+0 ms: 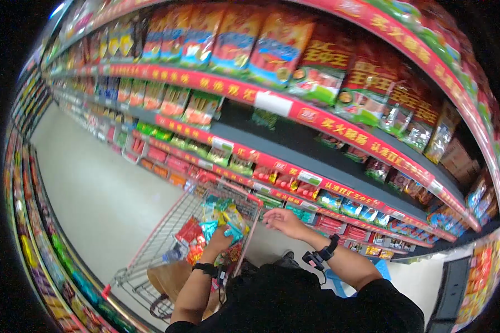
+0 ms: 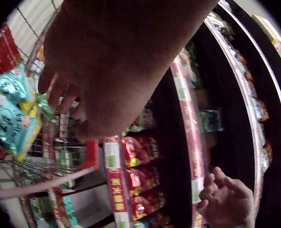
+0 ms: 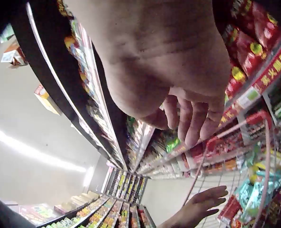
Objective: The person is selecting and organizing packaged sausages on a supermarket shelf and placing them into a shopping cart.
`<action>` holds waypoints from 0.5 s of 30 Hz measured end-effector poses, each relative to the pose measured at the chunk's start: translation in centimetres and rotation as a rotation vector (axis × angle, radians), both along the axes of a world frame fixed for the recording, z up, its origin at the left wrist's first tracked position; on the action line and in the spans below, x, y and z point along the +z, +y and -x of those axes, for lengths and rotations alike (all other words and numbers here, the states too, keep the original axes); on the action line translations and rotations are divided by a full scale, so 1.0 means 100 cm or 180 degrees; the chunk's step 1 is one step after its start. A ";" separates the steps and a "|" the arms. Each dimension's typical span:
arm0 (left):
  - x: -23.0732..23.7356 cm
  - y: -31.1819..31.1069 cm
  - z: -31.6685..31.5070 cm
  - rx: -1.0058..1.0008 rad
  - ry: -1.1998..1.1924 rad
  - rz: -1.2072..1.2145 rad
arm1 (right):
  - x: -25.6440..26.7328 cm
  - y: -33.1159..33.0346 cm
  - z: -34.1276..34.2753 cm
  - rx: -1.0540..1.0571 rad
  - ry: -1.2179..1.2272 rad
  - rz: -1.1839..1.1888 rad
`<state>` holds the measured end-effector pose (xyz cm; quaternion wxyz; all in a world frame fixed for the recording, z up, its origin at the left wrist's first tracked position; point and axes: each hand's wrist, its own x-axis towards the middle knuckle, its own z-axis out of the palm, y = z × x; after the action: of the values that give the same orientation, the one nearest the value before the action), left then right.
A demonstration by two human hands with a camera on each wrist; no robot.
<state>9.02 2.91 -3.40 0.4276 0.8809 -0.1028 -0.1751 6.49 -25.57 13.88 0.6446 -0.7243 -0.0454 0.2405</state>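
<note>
In the head view my left hand (image 1: 219, 240) is over the shopping cart (image 1: 150, 233), right by a teal snack packet (image 1: 208, 228). Its fingers look extended in the right wrist view, where the left hand (image 3: 197, 208) appears beside the packets. My right hand (image 1: 286, 222) hovers outside the cart's right rim, in front of the lower shelves, its fingers loosely bent around nothing. From the left wrist, the right hand (image 2: 228, 202) shows against the shelf. Red packets (image 1: 190, 232) and yellow packets (image 1: 233, 215) lie in the cart with the teal ones.
Shelves of bagged sausages (image 1: 283, 47) with red label strips (image 1: 205, 83) run along the right side. Red bags (image 1: 286, 180) fill a lower shelf. A brown paper bag (image 1: 172, 277) sits at the cart's near end. Pale floor (image 1: 94, 177) stretches left, toward another shelf row (image 1: 55, 244).
</note>
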 end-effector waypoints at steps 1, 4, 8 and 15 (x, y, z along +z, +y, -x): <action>0.012 -0.018 -0.018 -0.0166 -0.0145 0.0129 | 0.012 -0.011 -0.002 -0.0313 -0.0270 -0.0225; 0.114 -0.078 -0.058 -0.0432 -0.0333 0.0949 | 0.070 -0.044 -0.004 -0.0903 -0.1014 -0.0224; 0.242 -0.147 -0.080 -0.0859 -0.0743 0.1472 | 0.149 -0.090 0.004 -0.1542 -0.1831 -0.0106; 0.391 -0.221 -0.068 -0.1308 -0.1874 0.1985 | 0.238 -0.142 0.008 -0.2368 -0.3101 0.0031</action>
<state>15.81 -19.18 35.74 0.5808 0.6841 -0.4394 0.0402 5.73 -39.75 37.65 0.5872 -0.7212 -0.0779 -0.3593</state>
